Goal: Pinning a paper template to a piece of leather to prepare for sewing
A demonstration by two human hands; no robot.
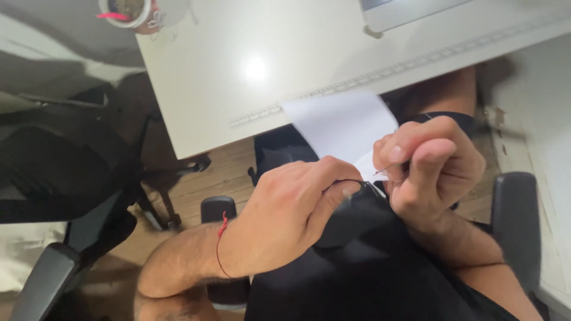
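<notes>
While viewed from above, sewing is seen at lap level.
Left hand (pixel 285 217): pinched shut on black fabric (pixel 363 261).
Right hand (pixel 431 169): closed on a needle (pixel 389 169) — just above the fabric.
Advice: fabric is best kept taut — stitches small.
Behind: white tabletop (pixel 238 89).

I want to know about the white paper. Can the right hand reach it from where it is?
Probably yes. The right hand sits right beside the white paper, with nothing between them. But its fingers are pinched on a thin needle, so it isn't free to grab.

bright overhead glare on the white table (pixel 256 68), soft blur throughout.
</notes>
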